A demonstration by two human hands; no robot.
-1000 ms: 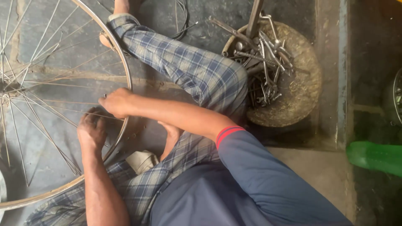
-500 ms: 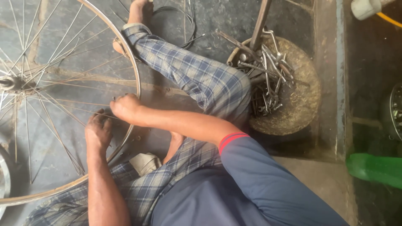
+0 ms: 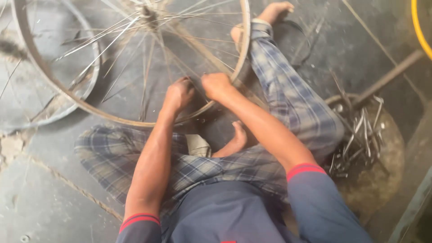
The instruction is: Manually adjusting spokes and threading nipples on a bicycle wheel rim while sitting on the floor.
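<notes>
At the far left a second wheel rim [image 3: 58, 105] lies flat on the grey concrete floor [image 3: 40, 198], partly under the bigger one. Next to it, more to the middle, the bicycle wheel [image 3: 135, 58] rests tilted on the floor, its hub [image 3: 148, 11] at the far edge of the view and thin spokes [image 3: 112, 36] running out to the metal rim. The near part of this rim passes just in front of the person's crossed legs in checked cloth [image 3: 288, 99].

The left hand [image 3: 179, 93] is closed at the near edge of the rim, fingers curled inward; it seems to pinch something small at a spoke end, but I cannot tell what. Just to the right of it, almost touching, the right hand [image 3: 217, 85] is clenched too, its fingers wrapped on the rim where a spoke meets it. Both forearms come from dark blue sleeves with a red band.

A bare foot [image 3: 236, 139] shows between the knees. At the right, near the right knee, a round flat stone [image 3: 378, 180] carries a heap of metal rods and spokes [image 3: 360, 135]. A long bar [image 3: 387, 76] leans away to the far right.
</notes>
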